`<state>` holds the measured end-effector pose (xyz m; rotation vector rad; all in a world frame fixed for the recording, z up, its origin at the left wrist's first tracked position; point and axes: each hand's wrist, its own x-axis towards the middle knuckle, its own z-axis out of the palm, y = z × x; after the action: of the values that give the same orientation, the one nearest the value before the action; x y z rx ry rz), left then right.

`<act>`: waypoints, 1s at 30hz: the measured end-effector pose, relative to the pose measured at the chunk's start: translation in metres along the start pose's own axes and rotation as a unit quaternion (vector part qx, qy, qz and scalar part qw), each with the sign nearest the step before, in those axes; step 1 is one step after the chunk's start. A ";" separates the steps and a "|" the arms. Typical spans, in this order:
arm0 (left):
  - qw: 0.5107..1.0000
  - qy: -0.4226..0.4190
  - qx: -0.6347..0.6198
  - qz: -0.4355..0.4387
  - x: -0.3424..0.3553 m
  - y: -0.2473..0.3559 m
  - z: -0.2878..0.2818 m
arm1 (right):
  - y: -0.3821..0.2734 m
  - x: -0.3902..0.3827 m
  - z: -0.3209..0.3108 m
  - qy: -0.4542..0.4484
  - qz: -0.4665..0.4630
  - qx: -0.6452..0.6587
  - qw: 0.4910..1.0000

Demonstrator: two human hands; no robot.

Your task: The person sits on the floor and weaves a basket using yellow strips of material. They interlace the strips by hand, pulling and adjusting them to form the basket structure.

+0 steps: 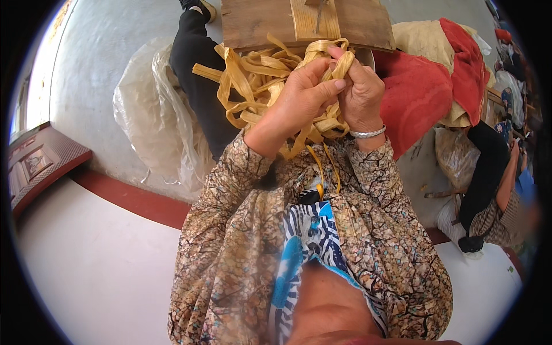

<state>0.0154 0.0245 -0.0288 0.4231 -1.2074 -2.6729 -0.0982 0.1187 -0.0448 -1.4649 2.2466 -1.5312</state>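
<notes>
A loose tangle of flat yellow-tan strips (253, 86) lies in my lap, in front of a wooden board (253, 23). My left hand (302, 95) is closed over a bunch of these strips from the left. My right hand (359, 92), with a silver bangle (368, 133) on the wrist, pinches a looped strip at the top of the bunch. The two hands touch each other over the strips. My forearms wear patterned brown sleeves.
A clear plastic bag (152, 112) lies on the grey floor at left. Red cloth (417, 95) and a cream sack (422, 37) are piled at right. Another person (494, 184) sits at the far right. A red-edged white ledge (115, 247) runs below.
</notes>
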 end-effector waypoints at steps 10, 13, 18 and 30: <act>0.993 -0.035 0.090 -0.066 0.000 -0.002 -0.024 | -0.004 0.009 -0.008 -0.041 -0.136 -0.157 0.977; 0.991 -0.026 0.112 -0.070 -0.001 -0.009 -0.030 | -0.002 0.007 -0.005 -0.033 -0.129 -0.151 0.980; 0.808 0.068 0.567 0.142 -0.009 -0.015 -0.025 | -0.003 -0.002 -0.014 -0.087 -0.090 -0.189 0.974; 0.687 0.113 0.617 0.366 -0.017 -0.024 -0.020 | 0.006 -0.026 -0.010 -0.196 0.483 0.561 0.643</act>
<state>0.0368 0.0306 -0.0566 0.2743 -2.2699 -0.8258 -0.0923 0.1446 -0.0555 -0.0808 0.9340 -1.4024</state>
